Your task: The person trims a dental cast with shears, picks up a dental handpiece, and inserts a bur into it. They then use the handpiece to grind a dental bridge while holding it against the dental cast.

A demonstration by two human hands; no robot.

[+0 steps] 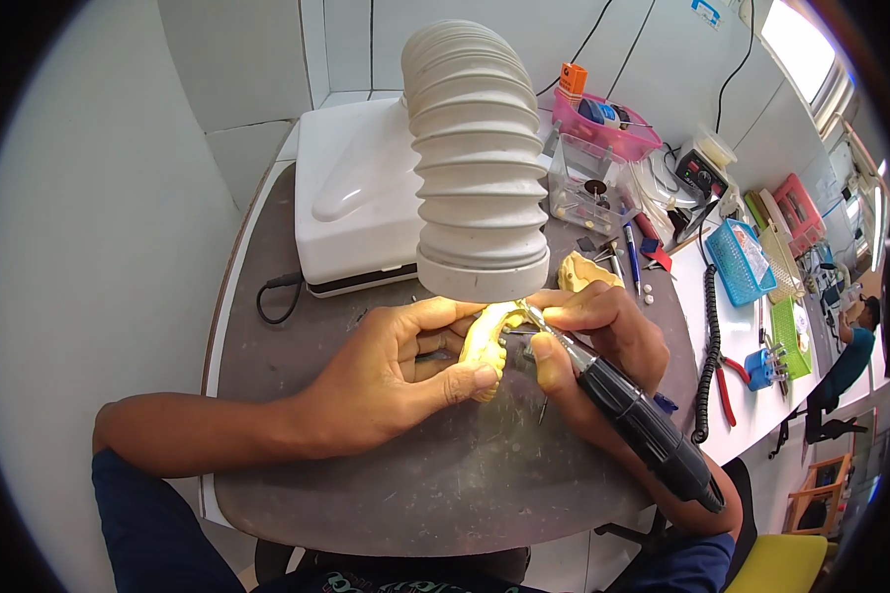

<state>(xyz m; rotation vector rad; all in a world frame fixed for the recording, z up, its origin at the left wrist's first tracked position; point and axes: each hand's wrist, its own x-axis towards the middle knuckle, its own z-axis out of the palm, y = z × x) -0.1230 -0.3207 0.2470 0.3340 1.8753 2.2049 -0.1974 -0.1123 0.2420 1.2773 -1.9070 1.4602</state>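
My left hand (391, 371) pinches a yellow dental cast (482, 348) between thumb and fingers, under the mouth of a ribbed suction hose (480, 168). In my right hand (613, 341) is a black and silver rotary handpiece (643, 420), gripped like a pen. Its tip meets the upper right end of the cast, where bright light falls; the bur itself is largely hidden. Just beyond my right fingers lies another yellow cast (585, 271), partly covered by them.
A white dust-collector box (356, 198) stands behind the hose. At the back right are a clear plastic box (588, 188), a pink basket (618, 138) and a blue basket (740, 262). Red-handled pliers (728, 390) lie beside a coiled black cord (709, 346). Another person (845, 346) sits far right.
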